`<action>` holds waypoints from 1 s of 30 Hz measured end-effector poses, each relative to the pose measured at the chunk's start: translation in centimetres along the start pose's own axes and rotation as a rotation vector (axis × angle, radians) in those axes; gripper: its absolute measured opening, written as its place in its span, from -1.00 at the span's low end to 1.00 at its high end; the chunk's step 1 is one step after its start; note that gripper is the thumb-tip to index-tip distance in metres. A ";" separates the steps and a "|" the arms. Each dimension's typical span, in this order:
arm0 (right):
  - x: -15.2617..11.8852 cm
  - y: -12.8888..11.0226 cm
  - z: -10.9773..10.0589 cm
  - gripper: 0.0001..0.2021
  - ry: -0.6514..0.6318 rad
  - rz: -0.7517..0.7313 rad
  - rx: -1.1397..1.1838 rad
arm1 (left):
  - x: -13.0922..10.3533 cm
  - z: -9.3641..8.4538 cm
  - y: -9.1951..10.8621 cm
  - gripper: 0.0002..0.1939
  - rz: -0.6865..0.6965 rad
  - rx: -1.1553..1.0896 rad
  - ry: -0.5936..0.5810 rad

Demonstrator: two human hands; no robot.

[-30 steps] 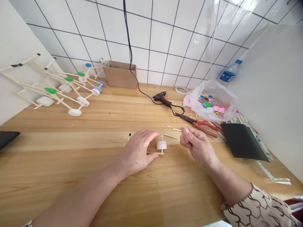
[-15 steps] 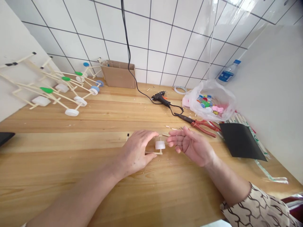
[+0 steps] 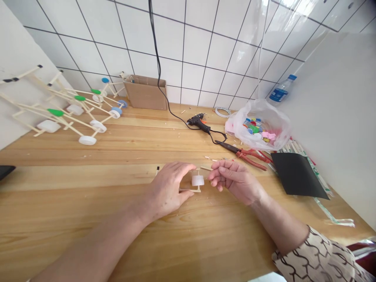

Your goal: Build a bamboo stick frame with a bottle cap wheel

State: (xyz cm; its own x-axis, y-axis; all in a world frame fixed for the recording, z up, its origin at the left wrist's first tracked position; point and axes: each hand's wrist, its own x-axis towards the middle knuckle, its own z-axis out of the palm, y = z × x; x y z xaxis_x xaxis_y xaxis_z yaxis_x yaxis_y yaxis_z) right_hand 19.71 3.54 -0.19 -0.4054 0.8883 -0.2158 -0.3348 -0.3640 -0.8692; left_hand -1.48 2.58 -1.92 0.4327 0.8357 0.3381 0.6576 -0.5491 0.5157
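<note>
My left hand [image 3: 168,186] is closed around a small frame of thin wooden sticks [image 3: 190,190], thumb on the near stick and fingertips at the far one. A white bottle cap [image 3: 197,180] sits like a wheel on a short crosspiece at the frame's right end. Left of my knuckles, a black-tipped end [image 3: 158,169] of a stick shows; my hand hides the frame's middle. Just right of the cap is my right hand [image 3: 230,178], palm turned up, fingers loosely curled and slightly apart, nothing visible in them. A short wooden stick [image 3: 206,168] lies by its fingertips.
Behind lie a black glue gun [image 3: 199,122], red-handled pliers [image 3: 249,154] and a roll of tape [image 3: 223,112]. A plastic bag [image 3: 277,125] of coloured caps and a black sheet [image 3: 298,176] are at right. Stick-and-cap models [image 3: 94,124] and a cardboard box [image 3: 145,94] stand at left.
My right hand's thumb and fingers have curled in from a more spread pose, and the hand has shifted slightly. My left hand stays on the frame.
</note>
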 end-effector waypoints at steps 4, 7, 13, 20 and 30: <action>0.1 -0.1 0.2 -0.83 0.030 0.006 0.003 | 0.0 0.1 -0.1 -0.53 -0.004 0.003 0.000; 0.1 -0.3 0.4 -0.80 0.070 -0.007 -0.006 | 0.0 0.0 0.0 -0.53 -0.008 0.003 0.003; -0.2 -0.2 0.4 -0.72 0.100 -0.022 -0.074 | 0.1 -0.2 0.1 -0.54 -0.017 0.007 -0.007; -0.1 0.1 0.2 -0.69 0.129 0.032 -0.076 | 0.0 0.0 -0.1 -0.55 -0.016 0.000 -0.001; -0.1 -0.1 0.4 -0.78 0.086 0.109 -0.016 | 0.0 -0.1 0.1 -0.56 -0.006 0.001 0.003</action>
State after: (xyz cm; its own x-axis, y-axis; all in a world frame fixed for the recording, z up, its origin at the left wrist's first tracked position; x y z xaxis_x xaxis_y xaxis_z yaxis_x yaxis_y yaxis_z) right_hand 19.48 3.39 0.12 -0.3637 0.8647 -0.3464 -0.2788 -0.4559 -0.8453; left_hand -1.51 2.58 -1.77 0.4270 0.8392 0.3369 0.6612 -0.5439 0.5168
